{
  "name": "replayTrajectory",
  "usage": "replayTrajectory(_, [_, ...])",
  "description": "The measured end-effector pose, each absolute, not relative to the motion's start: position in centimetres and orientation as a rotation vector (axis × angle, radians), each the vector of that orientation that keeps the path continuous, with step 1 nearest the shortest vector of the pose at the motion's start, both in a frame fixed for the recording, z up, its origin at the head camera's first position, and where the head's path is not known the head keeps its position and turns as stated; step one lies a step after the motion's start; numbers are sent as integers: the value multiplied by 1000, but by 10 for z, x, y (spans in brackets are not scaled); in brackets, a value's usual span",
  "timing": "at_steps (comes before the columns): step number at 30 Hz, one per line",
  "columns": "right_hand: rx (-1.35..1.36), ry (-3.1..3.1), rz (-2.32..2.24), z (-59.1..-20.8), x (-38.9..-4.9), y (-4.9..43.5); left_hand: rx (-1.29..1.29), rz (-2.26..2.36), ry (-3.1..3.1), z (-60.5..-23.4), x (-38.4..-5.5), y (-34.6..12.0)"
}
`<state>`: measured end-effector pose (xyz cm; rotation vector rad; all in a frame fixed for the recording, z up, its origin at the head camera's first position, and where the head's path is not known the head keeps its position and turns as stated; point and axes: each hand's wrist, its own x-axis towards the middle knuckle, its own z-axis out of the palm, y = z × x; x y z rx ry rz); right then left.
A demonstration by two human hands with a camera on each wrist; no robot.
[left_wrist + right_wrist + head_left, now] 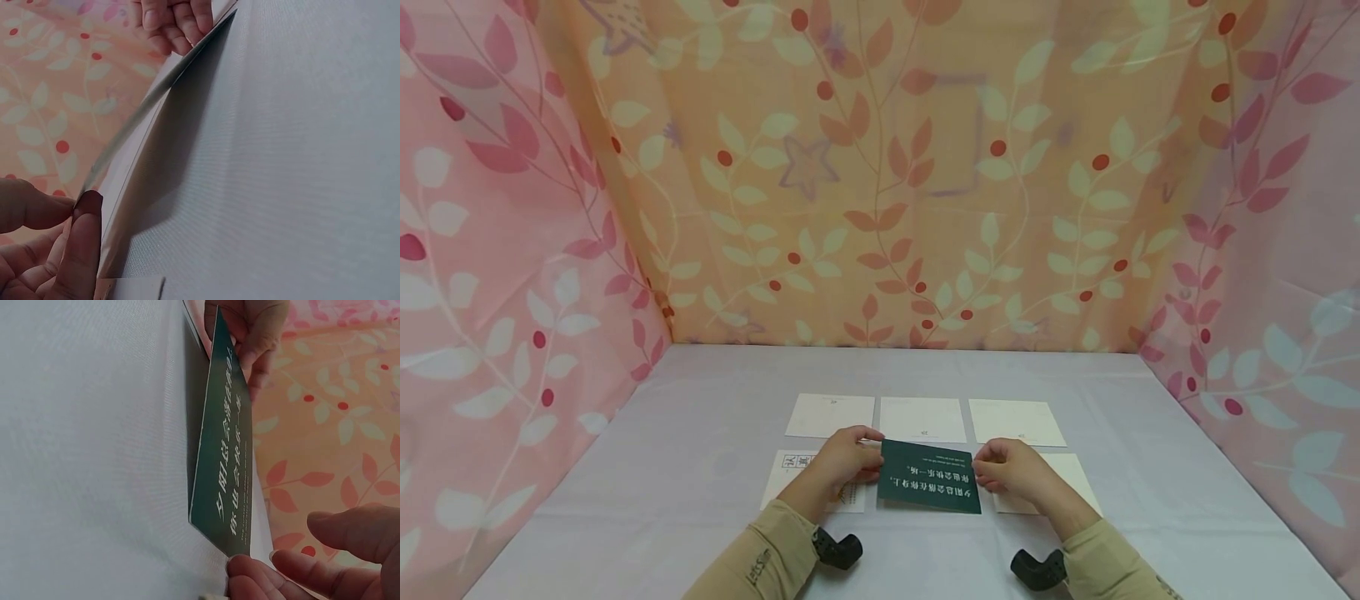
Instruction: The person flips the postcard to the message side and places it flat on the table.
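Observation:
A dark green card with lines of white Chinese writing is tilted above the white tabletop, its near edge low. My left hand pinches its left edge between thumb and finger; the left wrist view shows this grip close up. At the card's right edge is my right hand, fingertips touching the corner. In the right wrist view, that hand's thumb stands apart from the card. Under my left hand lies a white card with boxed characters, and a cream card lies partly behind my right hand.
Three pale cards lie in a row farther back: left, middle and right. White cloth covers the table. Leaf-patterned fabric hangs at the back and both sides. Black camera mounts sit at my wrists.

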<state>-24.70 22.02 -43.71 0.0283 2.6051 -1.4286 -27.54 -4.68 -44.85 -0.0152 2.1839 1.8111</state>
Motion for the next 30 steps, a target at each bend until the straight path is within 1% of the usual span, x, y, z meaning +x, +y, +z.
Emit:
replayTrajectory(19, [37, 2616, -1416, -438, -247, 219, -10, 1795, 2243, -449, -275, -49])
replayTrajectory(30, [16, 2638, -1387, -440, -246, 217, -37, 1860, 2166, -446, -275, -49])
